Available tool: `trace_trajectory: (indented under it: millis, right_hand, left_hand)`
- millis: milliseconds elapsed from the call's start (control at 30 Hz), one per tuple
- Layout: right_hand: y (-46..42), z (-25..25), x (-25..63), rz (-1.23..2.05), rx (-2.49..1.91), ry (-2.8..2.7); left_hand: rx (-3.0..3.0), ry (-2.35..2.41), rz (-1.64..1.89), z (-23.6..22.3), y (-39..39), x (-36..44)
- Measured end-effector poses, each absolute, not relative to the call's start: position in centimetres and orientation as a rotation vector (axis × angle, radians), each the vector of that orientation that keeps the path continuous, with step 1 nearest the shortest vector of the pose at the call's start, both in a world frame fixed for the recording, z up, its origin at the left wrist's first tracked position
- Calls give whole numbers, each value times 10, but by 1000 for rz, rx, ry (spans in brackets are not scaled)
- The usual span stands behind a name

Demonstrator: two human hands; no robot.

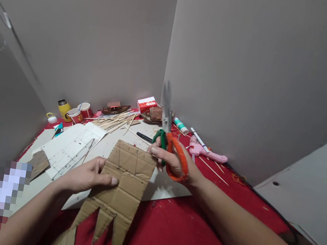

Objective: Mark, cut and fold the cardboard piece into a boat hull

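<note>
A piece of corrugated cardboard (pixel 129 183) hangs in front of me, its lower edge cut into long pointed teeth and its upper part marked with dark pen lines. My left hand (pixel 93 175) grips its left side, thumb on the front face and fingers hidden behind. Scissors (pixel 174 153) with one orange and one green handle are in my right hand (pixel 170 156), the blades pointing up, close together and a little blurred. The fingers of that hand are at the cardboard's top right corner; whether they also pinch it, I cannot tell.
On the red-covered table (pixel 171 231) lie drawn paper sheets (pixel 72 149), thin wooden sticks (pixel 114 121), a black pen (pixel 144 137), a pink glue gun (pixel 207 151) and a glue bottle (pixel 180 125). Paper cups (pixel 75 115), a yellow bottle (pixel 64 110) and model boats (pixel 116 108) stand behind.
</note>
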State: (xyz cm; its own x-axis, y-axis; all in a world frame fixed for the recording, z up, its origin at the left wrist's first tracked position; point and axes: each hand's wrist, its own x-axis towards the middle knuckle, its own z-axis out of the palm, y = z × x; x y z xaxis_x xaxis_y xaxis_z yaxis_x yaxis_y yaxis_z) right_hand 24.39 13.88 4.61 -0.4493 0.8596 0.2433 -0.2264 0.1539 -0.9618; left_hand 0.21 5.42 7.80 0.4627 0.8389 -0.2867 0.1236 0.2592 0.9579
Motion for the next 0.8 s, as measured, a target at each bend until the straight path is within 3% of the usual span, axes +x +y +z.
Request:
trace_trajectory:
  millis: [167,367,567,800]
  right_hand:
    - [136,54,254,1566,-625,-1663]
    - [136,44,247,1440,-611,-1421]
    - [114,36,229,1435,-616,-1270]
    - [100,36,224,1474,-655,-1284]
  left_hand:
    - [1180,1084,601,87,72,-14]
    - [1028,1150,1132,71,96,-30]
    - [1100,1070,1116,48,74,29]
    - [1102,1126,1247,54,58,52]
